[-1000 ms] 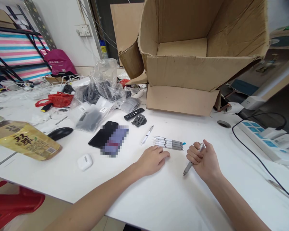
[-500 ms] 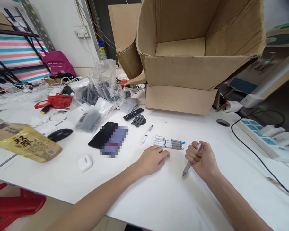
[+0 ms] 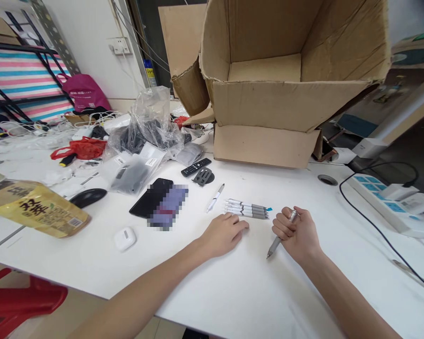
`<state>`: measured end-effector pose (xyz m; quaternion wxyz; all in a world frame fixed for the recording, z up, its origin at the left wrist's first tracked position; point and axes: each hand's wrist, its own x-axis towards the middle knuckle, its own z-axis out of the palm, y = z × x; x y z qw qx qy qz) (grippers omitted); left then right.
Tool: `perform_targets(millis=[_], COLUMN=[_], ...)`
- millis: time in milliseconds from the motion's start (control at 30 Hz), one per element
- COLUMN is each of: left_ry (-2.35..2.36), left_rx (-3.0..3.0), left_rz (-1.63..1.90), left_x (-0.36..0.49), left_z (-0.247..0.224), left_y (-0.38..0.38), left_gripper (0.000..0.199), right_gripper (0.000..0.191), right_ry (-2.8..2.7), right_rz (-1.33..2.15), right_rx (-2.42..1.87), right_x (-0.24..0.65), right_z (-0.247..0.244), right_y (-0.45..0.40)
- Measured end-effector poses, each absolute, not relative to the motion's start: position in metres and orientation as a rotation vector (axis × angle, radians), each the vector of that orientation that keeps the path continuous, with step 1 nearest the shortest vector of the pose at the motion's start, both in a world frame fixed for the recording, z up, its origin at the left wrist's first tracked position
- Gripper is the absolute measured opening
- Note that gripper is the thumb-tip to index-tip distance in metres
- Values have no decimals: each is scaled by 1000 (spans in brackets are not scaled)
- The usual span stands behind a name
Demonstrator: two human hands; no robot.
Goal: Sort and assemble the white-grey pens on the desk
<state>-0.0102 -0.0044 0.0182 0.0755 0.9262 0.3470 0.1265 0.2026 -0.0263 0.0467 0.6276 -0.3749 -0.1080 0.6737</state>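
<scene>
My right hand (image 3: 295, 234) is wrapped round a grey pen (image 3: 274, 246), its tip pointing down and left just over the white table (image 3: 240, 292). The thumb lies by the pen's upper end. My left hand (image 3: 224, 234) rests on the table, holding nothing, with the thumb and forefinger a little apart and the other fingers partly hidden. Just beyond it several white and grey pens (image 3: 249, 210) lie side by side in a row, a small blue tab at their right end. A single white and grey pen (image 3: 215, 197) lies apart, to their left.
A large open cardboard box (image 3: 265, 146) stands at the back. Left lie a phone (image 3: 150, 200), a white earbud case (image 3: 125, 239), a drink bottle (image 3: 38, 207), a remote (image 3: 196, 167) and plastic bags (image 3: 136, 172). A power strip (image 3: 388, 202) with a black cable is at right.
</scene>
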Motion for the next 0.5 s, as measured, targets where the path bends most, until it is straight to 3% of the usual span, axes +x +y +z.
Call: perform_targets(millis=[500], left_ry=[1044], left_rx=[2784], left_rz=[392], left_x=[-10], left_z=[18], left_y=[-5], left_gripper=[26], right_gripper=[21], right_ry=[-238], right_rz=[1545], right_rx=[-835], right_x=[202], right_z=[49], right_y=[-27])
